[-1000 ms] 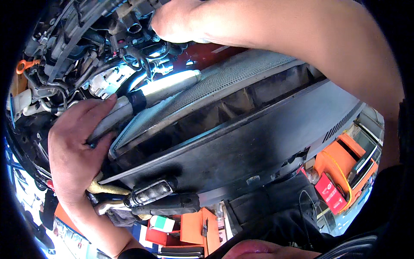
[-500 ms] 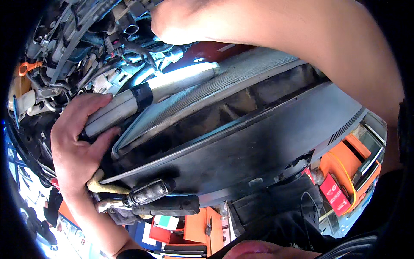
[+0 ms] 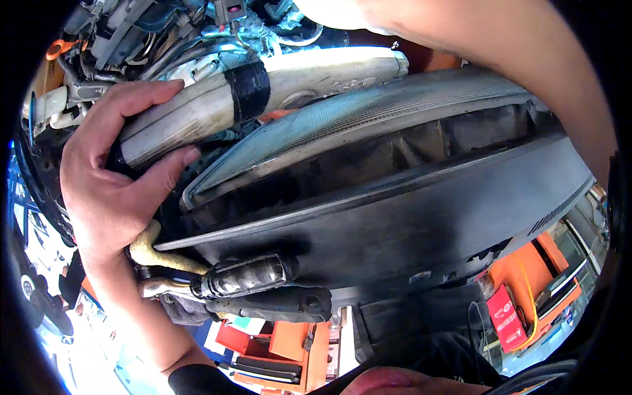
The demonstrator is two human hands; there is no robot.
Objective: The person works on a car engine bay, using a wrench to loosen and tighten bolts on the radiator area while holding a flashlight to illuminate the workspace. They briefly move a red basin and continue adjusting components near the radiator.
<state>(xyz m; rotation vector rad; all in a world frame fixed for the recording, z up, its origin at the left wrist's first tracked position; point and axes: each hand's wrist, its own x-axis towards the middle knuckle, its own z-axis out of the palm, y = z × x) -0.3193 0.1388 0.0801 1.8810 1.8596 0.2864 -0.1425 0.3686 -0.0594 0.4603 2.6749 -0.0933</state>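
My left hand [image 3: 112, 178] grips the rear end of a long, whitish work light [image 3: 329, 72], with black tape wound round its middle. Its lit side faces the engine parts [image 3: 197, 39]. The light lies just above a ribbed, pale panel [image 3: 368, 112] that resembles a headlight lens. From the upper right my right forearm [image 3: 500, 52] reaches across to the top edge. Its fingers are out of the picture, so what that hand touches is hidden. Close to my left wrist, a black-handled tool [image 3: 243, 276] and a yellowish, cloth-like piece [image 3: 164, 257] rest against the dark bumper [image 3: 395, 230].
A dark, rolled-looking piece [image 3: 276, 308] lies under the tool handle. Beyond the bumper stand an orange cabinet [image 3: 316, 342] and another orange unit [image 3: 526, 263] with a red box [image 3: 505, 316]. Wires and hoses crowd the engine bay at the upper left.
The view has shifted closer to the work light, which appears larger and further right. The glare on its near face is gone. My right hand has slipped further out past the top edge.
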